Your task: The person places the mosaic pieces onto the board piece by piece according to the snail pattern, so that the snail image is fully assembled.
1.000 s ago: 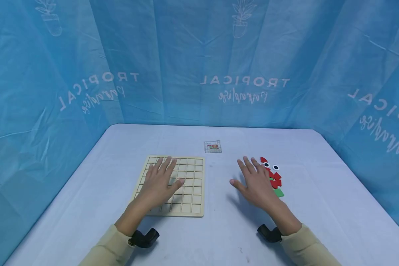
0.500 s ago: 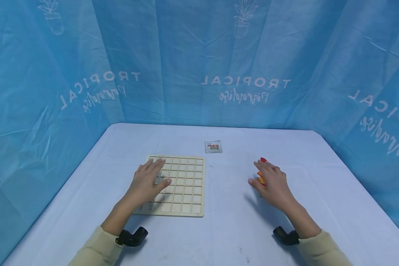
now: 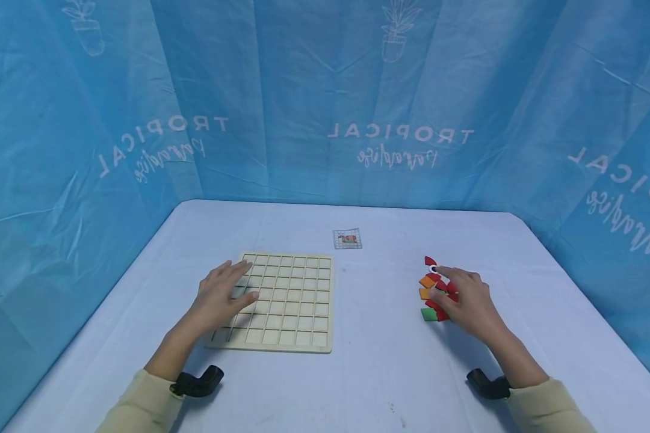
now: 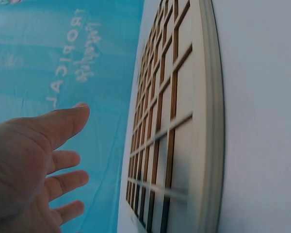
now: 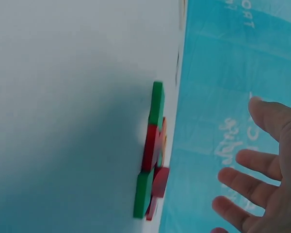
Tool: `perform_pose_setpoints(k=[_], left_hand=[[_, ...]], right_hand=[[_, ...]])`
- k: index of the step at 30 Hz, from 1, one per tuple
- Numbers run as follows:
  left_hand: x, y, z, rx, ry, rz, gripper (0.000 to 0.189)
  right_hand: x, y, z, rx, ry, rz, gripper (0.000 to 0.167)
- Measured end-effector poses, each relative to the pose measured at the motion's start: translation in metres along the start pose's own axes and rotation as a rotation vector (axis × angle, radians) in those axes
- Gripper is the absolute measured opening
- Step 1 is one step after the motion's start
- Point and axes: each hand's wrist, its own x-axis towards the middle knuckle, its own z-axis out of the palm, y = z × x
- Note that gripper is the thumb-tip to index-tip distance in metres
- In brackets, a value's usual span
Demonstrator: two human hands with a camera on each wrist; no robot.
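Observation:
A pale wooden grid board (image 3: 298,307) with square cells lies flat on the left half of the table. Over its left edge hovers my left hand (image 3: 219,297), fingers spread and holding nothing. The left wrist view shows a gap between the thumb and the board (image 4: 207,126). On the right is a small heap of flat pieces: red (image 3: 430,260), orange (image 3: 427,281) and green (image 3: 428,314), with an eye piece (image 3: 433,269). My right hand (image 3: 468,304) hovers over the heap's right side and covers part of it. Its fingers are loosely bent, with nothing between them in the right wrist view.
A small picture card (image 3: 348,239) with a coloured figure on a grid lies behind and between the board and the heap. The white-covered table (image 3: 357,373) is enclosed by blue printed curtains (image 3: 303,90) at the back and sides.
Both hands have moved outward, the left hand to the left and the right hand to the right. More of the board and the heap's left side now show. The pieces appear to lie still.

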Motion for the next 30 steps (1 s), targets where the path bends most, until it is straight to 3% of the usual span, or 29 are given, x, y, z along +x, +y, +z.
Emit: perform_pose_setpoints(k=[14,22,30], left_hand=[[-0.001,-0.033,-0.006,-0.105,-0.053,-0.046,0.064],[0.0,-0.046,-0.009,-0.083,-0.125,-0.109,0.06],[0.001,-0.058,-0.008,-0.08,-0.14,-0.105,0.059]], right_hand=[[0.008,0.026,-0.002,-0.031,0.011,0.073,0.055],[0.018,0.036,0.0,-0.044,0.0,0.068,0.051],[0.028,0.044,0.007,-0.035,-0.006,0.107,0.047]])
